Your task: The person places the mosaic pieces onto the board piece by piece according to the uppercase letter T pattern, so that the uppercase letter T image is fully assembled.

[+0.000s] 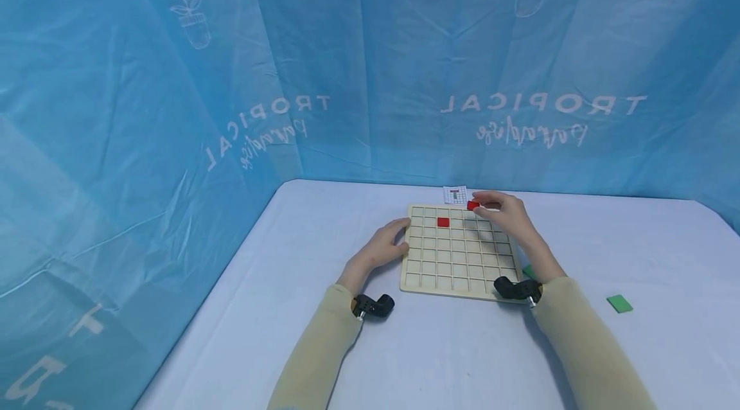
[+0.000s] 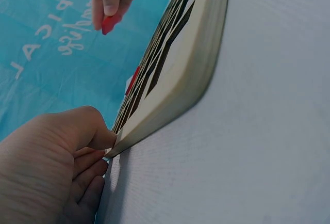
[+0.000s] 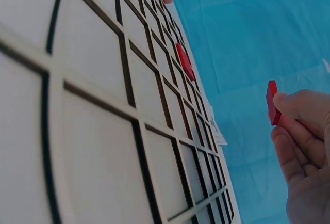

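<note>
Thumb and fingers of my right hand (image 1: pixel 503 212) pinch a small red tile (image 1: pixel 473 205) above the far edge of a pale grid board (image 1: pixel 439 262). In the right wrist view this tile (image 3: pixel 273 102) stands on edge between the fingertips. My left hand (image 1: pixel 378 246) touches the board's left edge; in the left wrist view its thumb (image 2: pixel 95 126) meets the rim, with the other fingers beside it partly hidden. Another red tile (image 1: pixel 443 222) lies in a square near the top of the board.
A small printed grid card (image 1: pixel 455 195) lies just beyond the board. One green tile (image 1: pixel 620 303) lies on the white tablecloth (image 1: pixel 462 358) to the right, and a second (image 1: pixel 528 272) is partly hidden beside the board. Blue curtains (image 1: pixel 405 44) rise behind and at left.
</note>
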{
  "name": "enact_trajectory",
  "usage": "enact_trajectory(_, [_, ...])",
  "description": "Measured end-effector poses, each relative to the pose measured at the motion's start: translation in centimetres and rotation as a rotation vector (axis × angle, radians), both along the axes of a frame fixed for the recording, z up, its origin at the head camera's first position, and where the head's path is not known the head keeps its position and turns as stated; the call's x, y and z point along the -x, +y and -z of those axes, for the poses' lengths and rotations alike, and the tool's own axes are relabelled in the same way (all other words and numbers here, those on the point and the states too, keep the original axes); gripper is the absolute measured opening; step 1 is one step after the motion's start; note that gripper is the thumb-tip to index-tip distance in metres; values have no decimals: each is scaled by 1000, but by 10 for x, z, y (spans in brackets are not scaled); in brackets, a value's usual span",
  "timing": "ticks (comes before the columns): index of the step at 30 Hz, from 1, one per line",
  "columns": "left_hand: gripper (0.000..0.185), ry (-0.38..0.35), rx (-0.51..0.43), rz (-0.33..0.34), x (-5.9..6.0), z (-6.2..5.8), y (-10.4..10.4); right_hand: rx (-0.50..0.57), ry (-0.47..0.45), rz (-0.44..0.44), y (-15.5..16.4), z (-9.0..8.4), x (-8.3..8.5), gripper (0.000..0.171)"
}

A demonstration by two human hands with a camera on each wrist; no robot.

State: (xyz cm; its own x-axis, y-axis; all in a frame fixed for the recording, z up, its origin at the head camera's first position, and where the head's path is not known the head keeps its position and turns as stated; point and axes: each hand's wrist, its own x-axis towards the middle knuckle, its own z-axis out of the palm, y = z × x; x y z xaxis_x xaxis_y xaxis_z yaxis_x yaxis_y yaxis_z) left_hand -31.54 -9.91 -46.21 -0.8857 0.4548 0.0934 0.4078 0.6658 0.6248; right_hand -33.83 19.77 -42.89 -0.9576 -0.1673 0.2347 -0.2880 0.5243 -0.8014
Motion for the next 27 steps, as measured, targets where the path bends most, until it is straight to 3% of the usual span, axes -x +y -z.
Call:
enact_trajectory(15, [62, 12, 4, 14, -1, 0, 1, -2, 29, -42, -16, 4, 2, 37])
enact_trajectory(27, [64, 29, 24, 16, 1, 1, -1, -10, -28, -65, -22, 14, 9, 39])
